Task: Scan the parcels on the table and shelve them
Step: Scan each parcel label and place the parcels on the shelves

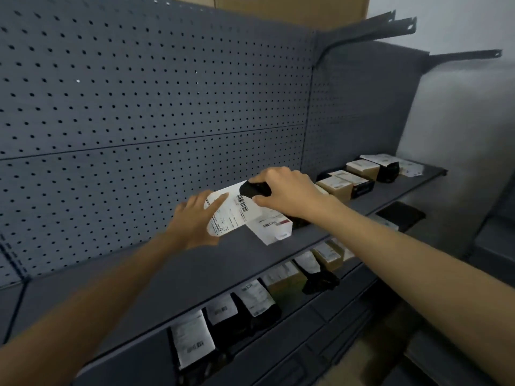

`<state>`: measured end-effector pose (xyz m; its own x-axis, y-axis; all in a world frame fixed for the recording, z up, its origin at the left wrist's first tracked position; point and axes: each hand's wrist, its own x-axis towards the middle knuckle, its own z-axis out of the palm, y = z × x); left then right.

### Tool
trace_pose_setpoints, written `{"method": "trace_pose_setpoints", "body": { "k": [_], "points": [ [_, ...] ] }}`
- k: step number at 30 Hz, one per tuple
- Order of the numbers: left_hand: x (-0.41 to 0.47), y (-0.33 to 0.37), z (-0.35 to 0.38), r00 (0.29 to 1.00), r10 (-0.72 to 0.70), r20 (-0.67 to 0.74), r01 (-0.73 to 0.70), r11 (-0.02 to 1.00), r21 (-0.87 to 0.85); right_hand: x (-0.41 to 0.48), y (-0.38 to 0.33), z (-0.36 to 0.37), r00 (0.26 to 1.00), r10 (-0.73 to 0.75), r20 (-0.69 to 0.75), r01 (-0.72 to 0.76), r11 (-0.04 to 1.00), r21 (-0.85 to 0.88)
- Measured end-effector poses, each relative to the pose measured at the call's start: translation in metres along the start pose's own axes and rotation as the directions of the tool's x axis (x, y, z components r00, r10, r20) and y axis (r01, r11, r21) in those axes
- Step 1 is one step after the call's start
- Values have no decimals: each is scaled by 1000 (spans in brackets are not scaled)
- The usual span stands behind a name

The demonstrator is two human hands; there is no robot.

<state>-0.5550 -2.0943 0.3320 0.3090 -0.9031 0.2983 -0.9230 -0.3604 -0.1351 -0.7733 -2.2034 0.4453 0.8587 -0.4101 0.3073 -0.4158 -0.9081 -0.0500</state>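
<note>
Parcel (250, 218): a white box with a shipping label on top, lying on the grey shelf (195, 263) in front of the pegboard back panel (139, 107). Its long axis runs slantwise, the far end toward the pegboard at upper left, the near end toward the shelf's front edge at lower right. The label faces up, with the barcode (242, 203) near the far end, and a loose part of the label sticks out past the box's left side. Your left hand (195, 221) lies against that left side, fingers straight, the forefinger resting on the label. Your right hand (289, 196) is over the far end, fingers curled round a black object (255, 188) just beside the barcode; what it is cannot be told. Further right on the same shelf sit brown and black parcels (340, 185). The shelf below holds a row of labelled parcels (250, 299).
</note>
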Motion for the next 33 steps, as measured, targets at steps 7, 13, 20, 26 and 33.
{"method": "trace_pose_setpoints", "body": {
  "k": [7,13,20,26,33],
  "points": [
    [16,1,35,945,-289,151,298,954,-34,62,56,30,990,-133,42,130,989,67],
    [2,36,53,824,-510,246,526,851,4,92,83,71,945,-315,92,297,940,170],
    [5,112,67,577,-738,351,799,598,-55,84,129,98,849,-508,144,470,852,232],
    [49,167,80,405,-852,331,914,368,-172,81,186,97,821,-553,142,515,824,236],
    [60,193,73,452,-836,311,892,432,-134,90,204,87,793,-600,104,568,790,230]
  ]
}}
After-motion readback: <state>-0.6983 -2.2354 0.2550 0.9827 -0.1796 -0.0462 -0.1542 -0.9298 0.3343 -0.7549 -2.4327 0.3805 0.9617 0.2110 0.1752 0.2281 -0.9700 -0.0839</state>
